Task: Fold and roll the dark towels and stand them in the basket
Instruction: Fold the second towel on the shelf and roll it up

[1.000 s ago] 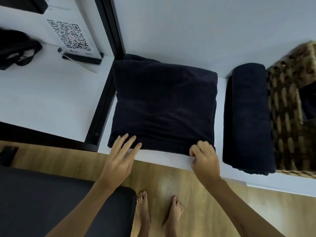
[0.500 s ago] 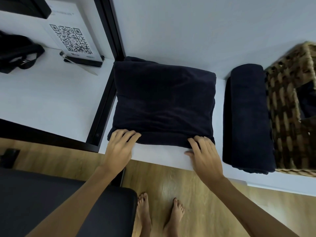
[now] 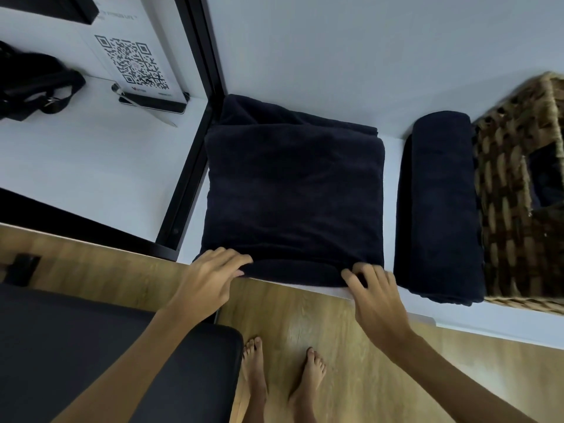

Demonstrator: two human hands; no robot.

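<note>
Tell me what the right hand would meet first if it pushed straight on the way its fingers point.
The right hand already touches the folded towel; its fingers point up-left across it, so it meets more towel first.

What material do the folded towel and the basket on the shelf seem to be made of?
Folded towel: apparently soft terry cloth, dark navy, matte; its surface looks fuzzy and its edges bulge thickly.
Basket: woven wicker or similar fibre, brown and tan; interlaced strands show on its wall.

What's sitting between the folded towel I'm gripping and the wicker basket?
In the head view, a rolled dark towel lies between the folded towel and the basket, against the basket's side, with bare white shelf beside the folded one.
</note>
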